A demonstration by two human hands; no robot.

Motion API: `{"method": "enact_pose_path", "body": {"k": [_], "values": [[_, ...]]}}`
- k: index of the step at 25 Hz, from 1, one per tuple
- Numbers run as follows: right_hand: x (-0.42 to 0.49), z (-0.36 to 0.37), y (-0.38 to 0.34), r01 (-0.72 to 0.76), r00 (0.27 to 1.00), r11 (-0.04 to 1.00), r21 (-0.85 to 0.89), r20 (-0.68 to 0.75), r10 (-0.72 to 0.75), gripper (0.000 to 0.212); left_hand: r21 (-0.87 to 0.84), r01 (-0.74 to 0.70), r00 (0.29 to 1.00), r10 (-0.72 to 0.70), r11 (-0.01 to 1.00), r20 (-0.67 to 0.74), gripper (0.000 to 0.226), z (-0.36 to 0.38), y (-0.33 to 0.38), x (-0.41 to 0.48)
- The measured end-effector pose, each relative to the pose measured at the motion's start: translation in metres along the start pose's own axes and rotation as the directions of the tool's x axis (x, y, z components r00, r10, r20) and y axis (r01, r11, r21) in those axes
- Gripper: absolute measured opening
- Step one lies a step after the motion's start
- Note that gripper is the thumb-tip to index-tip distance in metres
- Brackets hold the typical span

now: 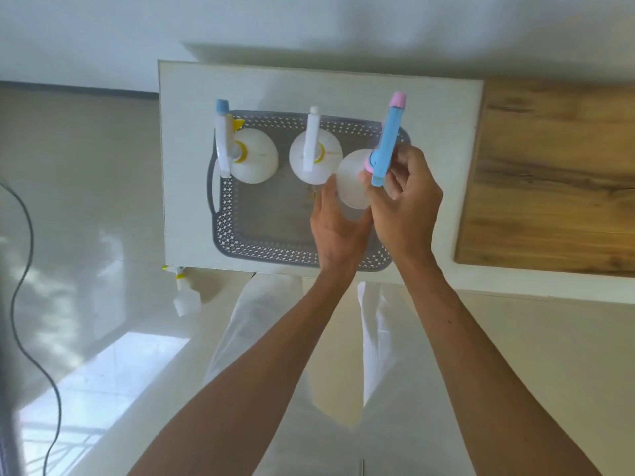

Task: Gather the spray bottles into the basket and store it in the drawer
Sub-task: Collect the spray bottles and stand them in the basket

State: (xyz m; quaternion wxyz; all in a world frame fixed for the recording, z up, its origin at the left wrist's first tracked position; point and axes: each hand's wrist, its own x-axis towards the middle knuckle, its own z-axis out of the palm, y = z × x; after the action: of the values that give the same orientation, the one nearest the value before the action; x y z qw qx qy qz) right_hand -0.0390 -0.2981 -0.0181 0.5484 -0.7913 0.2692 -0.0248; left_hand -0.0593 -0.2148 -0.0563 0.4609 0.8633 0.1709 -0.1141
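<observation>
Hands [338,228] [407,204] both clamped on blue-topped bottle [354,180] above basket [240,242] right edge; near half bare

Two spray bottles [254,156] stand side by side in the basket [275,249].

Three bottles [254,156] upright in basket [271,249].

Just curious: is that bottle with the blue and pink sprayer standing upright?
Upright: the white bottle with the blue and pink sprayer shows its top, held by both hands over the grey perforated basket.
</observation>
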Motion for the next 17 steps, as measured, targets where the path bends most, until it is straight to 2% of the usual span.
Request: {"method": "enact_pose_path", "body": {"k": [5, 9, 13, 17], "values": [[0.004, 0.006, 0.022, 0.036, 0.998, 0.993, -0.116, -0.045, -0.042, 0.032, -0.044, 0.136, 0.987, -0.131, 0.990, 0.096, 0.060, 0.018, -0.005, 0.016], [0.014, 0.008, 0.025, 0.063, 0.998, 0.984, -0.167, -0.018, -0.067, 0.031, -0.052, 0.193, 0.974, -0.185, 0.980, 0.130, 0.057, 0.027, -0.007, 0.030], [0.019, 0.012, 0.031, 0.082, 0.996, 0.975, -0.208, -0.019, -0.088, 0.032, 0.019, 0.176, 0.967, -0.177, 0.984, 0.182, 0.055, 0.030, -0.013, 0.036], [0.010, 0.012, 0.037, 0.070, 0.994, 0.977, -0.202, -0.064, -0.084, 0.039, 0.071, 0.074, 0.978, -0.086, 0.995, 0.188, 0.062, 0.026, -0.017, 0.033]]}}
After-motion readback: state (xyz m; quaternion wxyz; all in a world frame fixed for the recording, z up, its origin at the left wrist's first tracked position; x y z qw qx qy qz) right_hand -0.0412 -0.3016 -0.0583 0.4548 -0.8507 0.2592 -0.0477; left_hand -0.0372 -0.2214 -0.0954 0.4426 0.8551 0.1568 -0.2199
